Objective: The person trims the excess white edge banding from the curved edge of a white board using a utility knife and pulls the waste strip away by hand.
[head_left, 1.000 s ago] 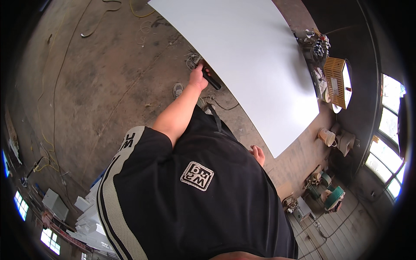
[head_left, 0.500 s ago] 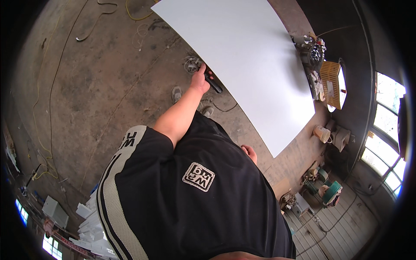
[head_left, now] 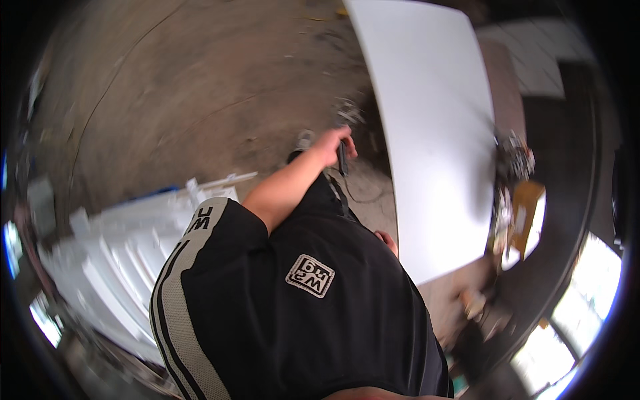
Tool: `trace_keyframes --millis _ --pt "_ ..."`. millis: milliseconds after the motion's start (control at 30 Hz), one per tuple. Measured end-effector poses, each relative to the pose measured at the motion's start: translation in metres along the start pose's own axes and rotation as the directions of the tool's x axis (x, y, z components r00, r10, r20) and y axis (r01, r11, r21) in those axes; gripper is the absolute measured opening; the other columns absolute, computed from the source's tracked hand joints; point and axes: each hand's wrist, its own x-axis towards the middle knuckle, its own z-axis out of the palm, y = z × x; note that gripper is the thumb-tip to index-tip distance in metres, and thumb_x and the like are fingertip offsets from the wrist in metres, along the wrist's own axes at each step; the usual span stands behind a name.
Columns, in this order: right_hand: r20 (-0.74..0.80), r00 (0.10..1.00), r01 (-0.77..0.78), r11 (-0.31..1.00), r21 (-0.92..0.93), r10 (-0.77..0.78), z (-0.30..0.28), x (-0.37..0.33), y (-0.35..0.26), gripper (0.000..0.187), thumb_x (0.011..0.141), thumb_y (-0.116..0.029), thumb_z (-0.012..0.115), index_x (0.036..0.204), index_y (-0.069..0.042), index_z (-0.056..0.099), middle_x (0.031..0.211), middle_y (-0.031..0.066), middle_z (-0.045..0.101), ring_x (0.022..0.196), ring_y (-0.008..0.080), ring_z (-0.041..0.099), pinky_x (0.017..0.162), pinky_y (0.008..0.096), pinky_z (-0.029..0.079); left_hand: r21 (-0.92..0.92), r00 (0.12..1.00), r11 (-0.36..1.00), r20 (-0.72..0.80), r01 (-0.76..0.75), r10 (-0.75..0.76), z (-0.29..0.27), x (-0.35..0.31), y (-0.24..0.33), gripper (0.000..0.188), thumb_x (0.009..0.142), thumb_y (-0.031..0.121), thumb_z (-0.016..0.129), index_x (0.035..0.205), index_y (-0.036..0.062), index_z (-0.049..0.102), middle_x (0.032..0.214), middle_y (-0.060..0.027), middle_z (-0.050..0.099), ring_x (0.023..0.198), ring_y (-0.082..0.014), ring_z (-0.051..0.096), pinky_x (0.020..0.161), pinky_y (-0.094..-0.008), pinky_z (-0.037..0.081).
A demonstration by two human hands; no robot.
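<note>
Several white panels [head_left: 127, 260] lie stacked and fanned on the concrete floor [head_left: 200, 100] at far left, blurred by the camera's motion, with a thin cable curving over the bare floor above them. A black short-sleeved shirt [head_left: 300, 313], striped pale grey along the sleeve and carrying a small rectangular white-and-black patch [head_left: 311, 275] on the chest, fills the lower middle and blocks the view of whatever lies beneath it. From that sleeve the left hand [head_left: 331, 145] reaches up and out, its fingers [head_left: 347, 137] curled tight around a slim dark tool [head_left: 343, 160] that hangs downward from the fist, close to the near edge of a large white board [head_left: 433, 133] but apart from it. The right hand [head_left: 387, 241] shows only as a sliver at the shirt's edge, just beside the board's lower corner; whether its fingers are apart or together cannot be told. Right of the board, on the surface that carries it, sit a tangle of dark metal parts [head_left: 513, 157] and an orange-brown box [head_left: 527, 210], both too blurred to read. Bright windows [head_left: 580, 313] glare at lower right.
</note>
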Motion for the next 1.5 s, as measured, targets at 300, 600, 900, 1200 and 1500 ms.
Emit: trace_keyframes --millis 300,600,900,1200,1500 --pt "0.457 0.863 0.366 0.891 -0.267 -0.217 -0.004 0.141 0.027 0.036 0.101 -0.032 0.067 0.12 -0.002 0.072 0.108 0.0114 0.077 0.102 0.0205 0.072 0.087 0.0335 0.055 0.568 0.564 0.727 -0.479 -0.385 0.673 -0.205 -0.2 -0.06 0.034 0.102 0.043 0.055 0.102 0.0097 0.047 0.08 -0.0033 0.054 0.057 -0.0134 0.049 0.047 -0.0335 0.043" --pt "0.564 0.795 0.384 0.904 -0.186 -0.221 0.002 0.145 -0.089 0.036 0.103 -0.034 0.064 0.125 -0.006 0.07 0.102 0.0026 0.074 0.086 0.0133 0.072 0.07 0.0272 0.053 0.663 -0.382 0.554 -0.404 0.504 0.831 -0.416 -0.467 -0.106 0.032 0.094 0.016 0.062 0.126 0.0172 0.062 0.117 -0.0124 0.063 0.109 -0.037 0.065 0.086 -0.0547 0.054" --pt "0.46 0.814 0.508 0.82 -0.265 -0.355 -0.024 0.109 -0.059 0.035 0.1 -0.031 0.067 0.119 -0.002 0.072 0.103 0.0113 0.076 0.09 0.02 0.074 0.082 0.0333 0.057 0.644 -0.471 0.508 -0.25 0.572 0.846 -0.508 -0.518 -0.082 0.045 0.088 0.013 0.069 0.132 0.0128 0.062 0.133 -0.0122 0.064 0.125 -0.0362 0.059 0.103 -0.0499 0.05" --pt "-0.129 0.907 0.37 0.906 -0.208 -0.4 -0.036 0.049 -0.011 0.03 0.095 -0.033 0.071 0.111 -0.008 0.076 0.096 0.0104 0.078 0.092 0.0208 0.075 0.083 0.0339 0.056 0.813 0.592 0.352 -0.012 -0.463 0.806 -0.239 -0.184 -0.027 0.029 0.098 0.016 0.071 0.124 0.0045 0.065 0.1 -0.0039 0.072 0.087 -0.0129 0.068 0.079 -0.0293 0.055" --pt "-0.571 0.814 0.196 0.976 0.099 -0.106 -0.011 -0.048 0.081 0.026 0.093 -0.029 0.073 0.107 -0.007 0.076 0.092 0.013 0.077 0.084 0.0242 0.074 0.078 0.0352 0.057 0.806 0.996 0.591 0.064 -0.01 -0.07 0.051 0.003 -0.107 0.054 0.1 0.038 0.07 0.139 0.0044 0.052 0.132 -0.0104 0.062 0.112 -0.0238 0.065 0.083 -0.036 0.056"
